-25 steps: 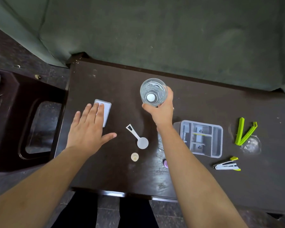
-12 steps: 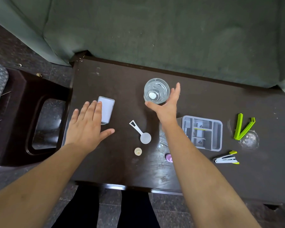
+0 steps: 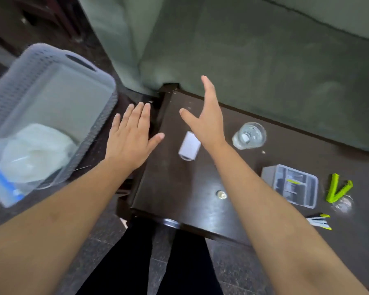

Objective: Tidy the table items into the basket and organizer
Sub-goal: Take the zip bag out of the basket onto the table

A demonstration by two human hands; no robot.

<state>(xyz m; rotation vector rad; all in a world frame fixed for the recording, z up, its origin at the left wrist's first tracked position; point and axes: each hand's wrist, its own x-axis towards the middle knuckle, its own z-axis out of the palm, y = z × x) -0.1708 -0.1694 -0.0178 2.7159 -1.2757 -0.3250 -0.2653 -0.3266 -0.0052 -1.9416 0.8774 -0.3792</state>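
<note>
A grey mesh basket [image 3: 15, 81] stands at the left on a dark stool, with a white bag and a blue-edged item inside. My left hand [image 3: 130, 137] hovers open, palm down, between the basket and the dark table's [image 3: 179, 196] left edge. My right hand [image 3: 205, 118] is open with fingers spread above the table's far left corner, holding nothing. A white card-like box [image 3: 189, 149] lies below it. A clear glass [image 3: 249, 136] stands to the right. The small grey organizer [image 3: 294, 185] sits further right. My right forearm hides the measuring spoon.
A small round cap [image 3: 221, 195] lies near the table's front. Green clips [image 3: 337, 189], a clear lid [image 3: 343, 204] and a white-green clip [image 3: 320, 221] lie at the right. A green sofa [image 3: 264, 50] borders the table's far side. Dark floor lies below.
My right hand let go of the glass and swung left. My left hand moved off the white box toward the basket. The view turned left, bringing the basket in.
</note>
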